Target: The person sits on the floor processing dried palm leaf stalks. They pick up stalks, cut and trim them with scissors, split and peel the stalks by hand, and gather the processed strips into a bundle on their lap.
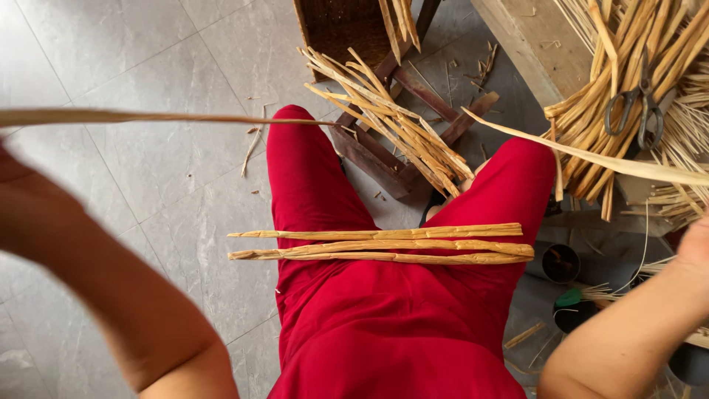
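I sit in red trousers (384,325) with a few split cane sticks (384,244) lying across my lap. My left forearm (96,281) reaches up to the left edge, and the hand itself is out of frame. A long thin cane strip (170,117) runs from that edge towards the middle. Only the heel of my right hand (698,244) shows at the right edge, its fingers hidden. A wide pale strip (591,157) passes just above it and leaves the frame there.
A bundle of split cane (391,122) leans on a dark wooden frame (384,159) in front of my knees. Scissors (635,107) lie on a heap of cane on a wooden bench (539,44) at the right. Dark round containers (561,262) stand on the grey tile floor (148,59).
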